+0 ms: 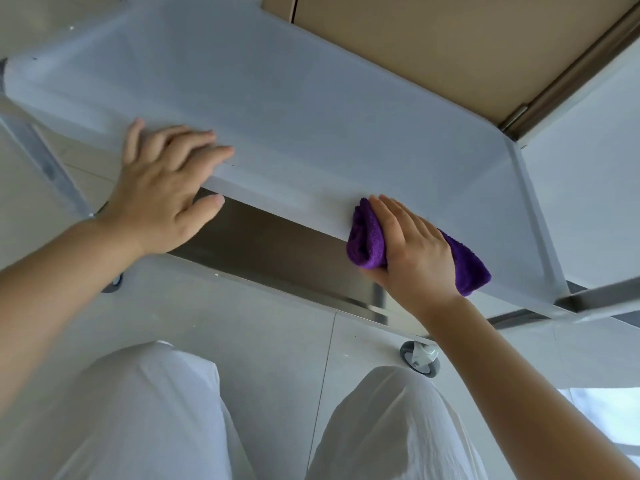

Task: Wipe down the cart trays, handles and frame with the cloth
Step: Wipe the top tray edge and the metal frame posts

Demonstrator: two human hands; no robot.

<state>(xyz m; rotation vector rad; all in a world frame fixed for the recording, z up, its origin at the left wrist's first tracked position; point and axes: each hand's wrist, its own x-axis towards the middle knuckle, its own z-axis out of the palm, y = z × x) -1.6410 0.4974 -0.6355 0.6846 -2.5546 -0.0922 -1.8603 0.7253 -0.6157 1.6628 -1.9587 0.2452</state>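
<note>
A: Where is the cloth (367, 242) right now?

B: It is a purple one, bunched up against the near edge of the cart's top tray (311, 109), toward the right end. The right hand (414, 249) lies over it, fingers laid across the top and thumb tucked under, holding it to the rim.

A: And the left hand (166, 188)?

B: It is on the same near rim, further left. The fingers are stretched flat over the top of the edge and the thumb sits below it, so the hand is wide and carrying nothing.

A: What else of the cart shows?

B: A lower tray (277, 251), darker and shiny, under the top one. A metal frame bar (602, 297) runs off the near right corner, another leg (45, 161) stands at the left, and a grey wheel (420, 358) rests on the pale tiled floor (259, 323).

A: Anything behind it?

B: A tan door (433, 46) on the far side, and white trousers (145, 410) at the near edge.
</note>
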